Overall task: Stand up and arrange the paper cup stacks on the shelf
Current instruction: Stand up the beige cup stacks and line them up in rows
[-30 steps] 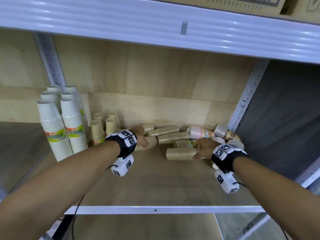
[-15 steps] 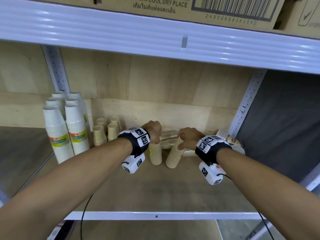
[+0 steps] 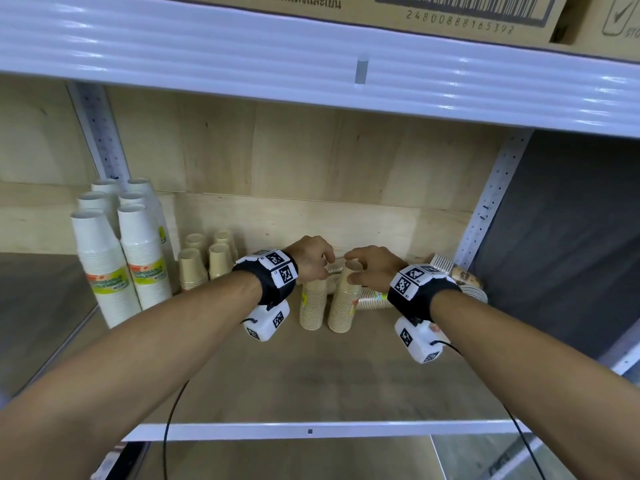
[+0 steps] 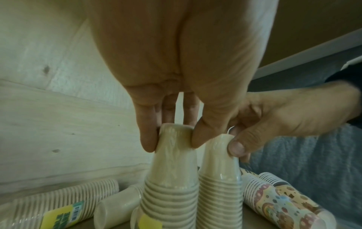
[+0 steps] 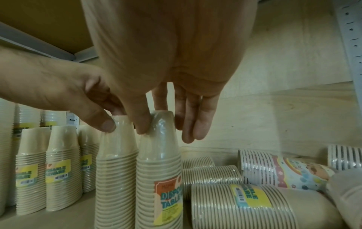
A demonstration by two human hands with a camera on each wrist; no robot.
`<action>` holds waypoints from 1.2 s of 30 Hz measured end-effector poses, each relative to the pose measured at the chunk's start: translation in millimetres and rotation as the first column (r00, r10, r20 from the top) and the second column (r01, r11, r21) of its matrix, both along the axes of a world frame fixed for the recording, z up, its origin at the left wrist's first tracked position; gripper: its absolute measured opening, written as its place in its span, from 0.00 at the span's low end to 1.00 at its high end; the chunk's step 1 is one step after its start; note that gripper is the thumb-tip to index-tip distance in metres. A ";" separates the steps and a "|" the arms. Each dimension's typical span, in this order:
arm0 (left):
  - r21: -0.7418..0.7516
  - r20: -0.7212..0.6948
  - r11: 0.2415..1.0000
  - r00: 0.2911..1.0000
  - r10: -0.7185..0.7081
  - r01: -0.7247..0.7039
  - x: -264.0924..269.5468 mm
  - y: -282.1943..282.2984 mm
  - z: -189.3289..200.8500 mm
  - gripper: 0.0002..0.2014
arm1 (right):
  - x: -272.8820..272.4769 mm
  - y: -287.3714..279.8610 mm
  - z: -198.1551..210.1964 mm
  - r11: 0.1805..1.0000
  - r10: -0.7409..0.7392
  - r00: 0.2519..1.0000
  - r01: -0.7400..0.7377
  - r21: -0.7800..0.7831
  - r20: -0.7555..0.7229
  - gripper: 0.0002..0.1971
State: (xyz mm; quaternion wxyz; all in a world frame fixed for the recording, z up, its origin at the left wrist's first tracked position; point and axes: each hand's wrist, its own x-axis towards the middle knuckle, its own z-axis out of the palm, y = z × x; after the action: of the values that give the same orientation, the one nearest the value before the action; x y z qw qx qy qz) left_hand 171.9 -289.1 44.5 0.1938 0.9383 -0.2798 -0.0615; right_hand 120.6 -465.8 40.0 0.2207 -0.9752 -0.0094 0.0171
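Observation:
Two wrapped stacks of tan paper cups stand upside down, side by side, mid-shelf. My left hand (image 3: 311, 263) pinches the top of the left stack (image 3: 313, 306) between thumb and fingers (image 4: 149, 142). My right hand (image 3: 370, 268) pinches the top of the right stack (image 3: 343, 306), seen close in the right wrist view (image 5: 158, 170). Behind and to the right, more tan stacks (image 5: 235, 206) and patterned stacks (image 5: 284, 170) lie on their sides.
Tall white cup stacks (image 3: 104, 271) and short tan stacks (image 3: 204, 265) stand at the left. The shelf's front edge (image 3: 311, 431) runs below my arms. The upper shelf beam (image 3: 311, 64) carries cardboard boxes. A perforated post (image 3: 491, 202) bounds the right side.
Both hands lifted the two tan stacks from lying flat to standing. The right stack, tilted half a second ago, now stands straight next to the left one.

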 end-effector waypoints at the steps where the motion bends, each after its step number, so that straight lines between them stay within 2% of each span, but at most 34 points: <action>1: -0.002 0.004 1.000 1.000 0.004 -0.004 0.4 0.0 0.4 0.18 | 1.3 1.3 -0.4 1.000 0.000 1.000 0.000 -0.002 0.000 0.28; 5: -0.055 0.021 0.998 0.999 0.038 -0.037 -0.1 -0.5 -1.1 0.17 | 4.5 9.1 0.4 0.999 -0.012 1.000 0.012 -0.036 0.013 0.22; 10: -0.059 0.011 0.998 0.999 0.034 -0.033 -1.1 0.6 -0.8 0.20 | 9.4 12.4 -1.4 0.997 -0.034 0.999 0.035 -0.069 0.012 0.26; 14: -0.014 -0.047 1.000 0.999 -0.010 0.009 -1.8 4.7 3.4 0.23 | 6.1 14.5 4.9 0.997 0.025 1.000 -0.025 -0.072 -0.001 0.30; 18: -0.011 -0.023 1.000 1.000 -0.012 0.012 -1.9 6.4 4.4 0.21 | 8.7 16.4 7.2 0.991 0.042 0.999 -0.045 -0.126 -0.027 0.23; 21: -0.012 0.001 1.000 1.000 0.005 -0.005 -1.2 5.4 4.4 0.17 | 10.1 17.5 5.0 0.990 0.032 0.999 -0.033 -0.135 -0.010 0.22; 28: 0.002 -0.035 1.000 0.999 -0.021 0.021 -0.7 3.0 7.9 0.24 | 7.6 16.0 12.0 0.993 0.065 0.997 -0.069 -0.093 -0.042 0.32; 33: -0.008 -0.028 1.000 1.000 -0.011 0.011 4.9 4.1 6.3 0.19 | 11.0 14.9 13.8 0.989 0.057 0.996 -0.066 -0.135 -0.064 0.24; 36: -0.014 -0.020 1.000 1.000 0.015 -0.016 7.8 3.7 4.5 0.18 | 13.0 15.2 11.9 0.993 0.030 0.998 -0.037 -0.116 -0.057 0.22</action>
State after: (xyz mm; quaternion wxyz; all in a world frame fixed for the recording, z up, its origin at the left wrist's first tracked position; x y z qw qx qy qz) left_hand 179.7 -285.4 48.9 0.2038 0.9383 -0.2711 -0.0672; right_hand 133.6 -450.6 51.9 0.1631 -0.9852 -0.0187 0.0483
